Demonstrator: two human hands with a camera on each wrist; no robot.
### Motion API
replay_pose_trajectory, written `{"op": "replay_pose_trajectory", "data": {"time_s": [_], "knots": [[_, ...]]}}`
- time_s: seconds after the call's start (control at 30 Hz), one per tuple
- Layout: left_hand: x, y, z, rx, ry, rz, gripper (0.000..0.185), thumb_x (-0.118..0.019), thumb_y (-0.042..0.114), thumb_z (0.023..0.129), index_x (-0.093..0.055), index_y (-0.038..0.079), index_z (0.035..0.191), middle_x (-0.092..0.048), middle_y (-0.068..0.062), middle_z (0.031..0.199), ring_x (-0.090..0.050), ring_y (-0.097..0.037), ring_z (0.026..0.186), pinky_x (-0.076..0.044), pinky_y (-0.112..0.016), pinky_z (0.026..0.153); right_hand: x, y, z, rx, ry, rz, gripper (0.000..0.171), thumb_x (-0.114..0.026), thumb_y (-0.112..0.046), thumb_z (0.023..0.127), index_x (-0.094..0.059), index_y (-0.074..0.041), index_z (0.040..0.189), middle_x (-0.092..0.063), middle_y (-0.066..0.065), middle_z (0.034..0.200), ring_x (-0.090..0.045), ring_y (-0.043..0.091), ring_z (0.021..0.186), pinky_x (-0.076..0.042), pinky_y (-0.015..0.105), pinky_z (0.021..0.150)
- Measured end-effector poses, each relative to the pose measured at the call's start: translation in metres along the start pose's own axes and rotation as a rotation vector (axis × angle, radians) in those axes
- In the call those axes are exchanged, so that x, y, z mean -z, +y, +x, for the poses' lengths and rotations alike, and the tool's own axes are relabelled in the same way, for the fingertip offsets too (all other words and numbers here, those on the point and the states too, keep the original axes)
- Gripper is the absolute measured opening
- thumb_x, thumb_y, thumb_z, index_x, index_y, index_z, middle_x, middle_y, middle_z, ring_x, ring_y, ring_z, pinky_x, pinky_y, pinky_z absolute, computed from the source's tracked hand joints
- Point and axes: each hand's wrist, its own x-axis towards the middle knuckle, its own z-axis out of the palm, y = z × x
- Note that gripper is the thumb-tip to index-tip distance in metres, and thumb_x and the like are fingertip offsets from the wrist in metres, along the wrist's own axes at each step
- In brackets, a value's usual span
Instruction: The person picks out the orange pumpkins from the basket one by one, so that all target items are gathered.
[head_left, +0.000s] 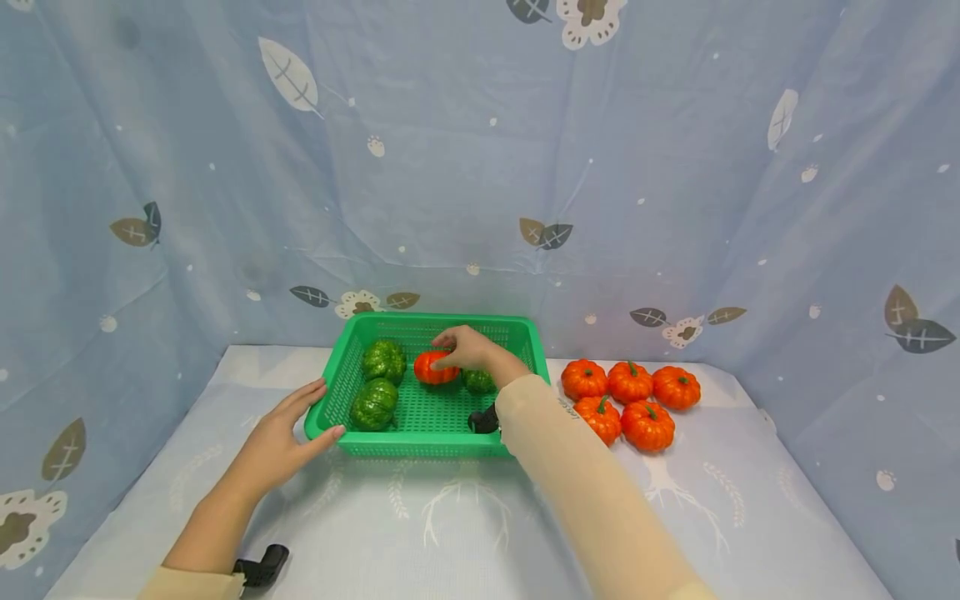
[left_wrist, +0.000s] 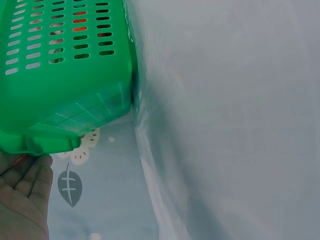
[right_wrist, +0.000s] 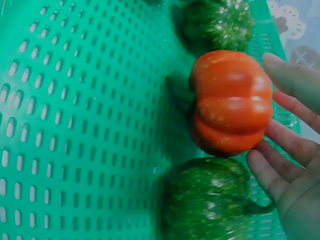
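Observation:
My right hand (head_left: 471, 348) reaches into a green plastic basket (head_left: 427, 444) and holds a small orange pumpkin (head_left: 427, 371) with fingers and thumb. In the right wrist view the orange pumpkin (right_wrist: 230, 102) sits between two green pumpkins, with my fingertips at its far side. Two green pumpkins (head_left: 373, 404) lie along the basket's left side. Another green pumpkin (head_left: 478, 382), partly hidden by my right hand, is to the right of the orange one. At the basket's front left corner, my left hand (head_left: 279, 443) touches the rim with extended fingers and thumb.
Several orange pumpkins (head_left: 630, 382) stand grouped on the table to the right of the basket; my right sleeve overlaps one of them. A patterned blue curtain (head_left: 450, 167) hangs close behind the basket. A pale cloth (head_left: 390, 533) covers the table.

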Motion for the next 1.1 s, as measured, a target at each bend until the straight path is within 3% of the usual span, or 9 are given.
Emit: {"op": "replay_pose_trajectory", "data": {"time_s": [0.43,0.67,0.87,1.1], "knots": [[0.001,0.003,0.000,0.010,-0.011,0.001,0.081,-0.071,0.044,0.093,-0.038,0.001,0.153,-0.031,-0.017,0.160,-0.035,-0.051,0.138,-0.032,-0.074,0.103,-0.008,0.000,0.001,-0.091,0.021,-0.082,0.051,-0.078,-0.024,0.090,-0.061,-0.010,0.137,-0.054,0.012,0.140,-0.055,0.029,0.123,-0.053,0.039,0.095],[0.001,0.003,0.000,0.009,-0.012,-0.001,0.081,-0.071,0.044,0.093,-0.038,0.001,0.153,-0.032,-0.017,0.160,-0.035,-0.050,0.139,-0.032,-0.074,0.103,-0.007,0.001,-0.001,-0.085,0.031,-0.083,0.049,-0.079,-0.025,0.089,-0.064,-0.010,0.134,-0.057,0.011,0.135,-0.058,0.027,0.117,-0.054,0.037,0.090],[0.001,0.003,-0.001,0.012,-0.012,-0.002,0.082,-0.071,0.044,0.093,-0.038,0.000,0.153,-0.031,-0.017,0.160,-0.035,-0.051,0.138,-0.032,-0.073,0.103,0.004,-0.002,-0.006,-0.066,0.044,-0.050,0.050,-0.080,-0.025,0.088,-0.063,-0.010,0.134,-0.061,0.011,0.130,-0.060,0.026,0.113,-0.055,0.036,0.086],[0.001,0.003,-0.001,0.019,-0.017,0.008,0.083,-0.070,0.047,0.093,-0.037,0.001,0.154,-0.031,-0.017,0.160,-0.035,-0.051,0.138,-0.033,-0.074,0.102,0.027,-0.015,-0.028,-0.023,0.019,-0.017,0.049,-0.079,-0.025,0.089,-0.063,-0.012,0.134,-0.061,0.011,0.130,-0.060,0.025,0.114,-0.055,0.036,0.089]]}}
